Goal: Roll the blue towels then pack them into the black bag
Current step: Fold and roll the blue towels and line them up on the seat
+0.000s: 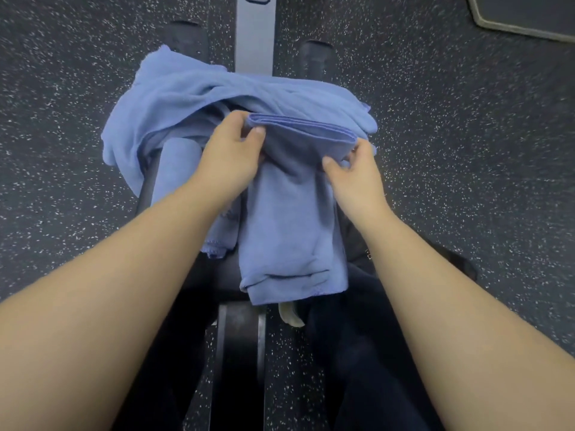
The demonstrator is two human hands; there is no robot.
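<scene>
A loose blue towel (174, 98) drapes over the far end of the black bench (174, 269). The left hand (231, 150) pinches the folded towel's (289, 219) far-left corner; the right hand (357, 169) pinches its far-right corner — the towel lies along the bench's middle.

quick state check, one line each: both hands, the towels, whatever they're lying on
left hand: pinches the far left corner of the folded towel
right hand: pinches its far right corner
folded towel: folded long, flat, not rolled
loose towel: unfolded, draped in a heap
rolled towel: rolled up, lying under the heap
bench: mostly covered
</scene>
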